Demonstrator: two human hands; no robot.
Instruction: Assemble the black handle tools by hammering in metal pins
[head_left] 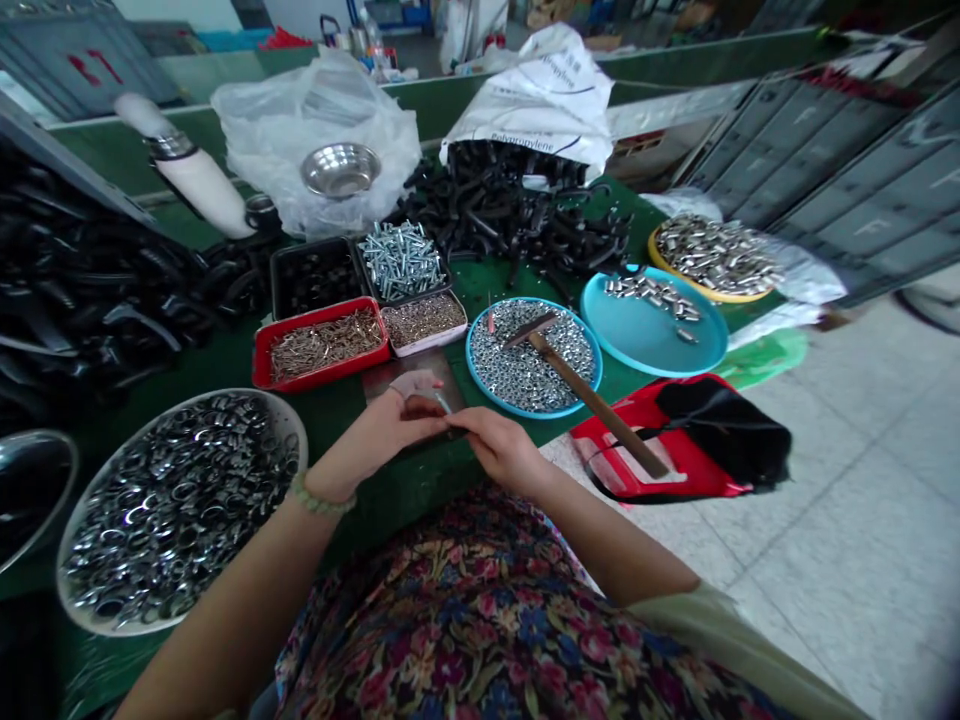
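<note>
My left hand [396, 418], with a beaded bracelet at the wrist, is closed in front of me over a dark metal plate [381, 380]. A small silvery bolt-like piece [442, 402] sticks out at its fingertips. Coming from the other side, my right hand [504, 448] has its thumb and fingers pinched together at the same spot, fingertips meeting the left ones. What lies between the right fingertips is hidden. Just beyond the hands are a blue tray [471, 362] of small nuts and a hammer [574, 380] lying across it.
Nearby stand a red tray [259, 365] of pins, a tray of bolts [401, 260], and a white basin [300, 430] of metal rings. A blue plate [645, 340] and a yellow tray [720, 255] hold metal sleeves. Black handle-like parts [502, 215] are heaped behind. A red bag [705, 440] lies right.
</note>
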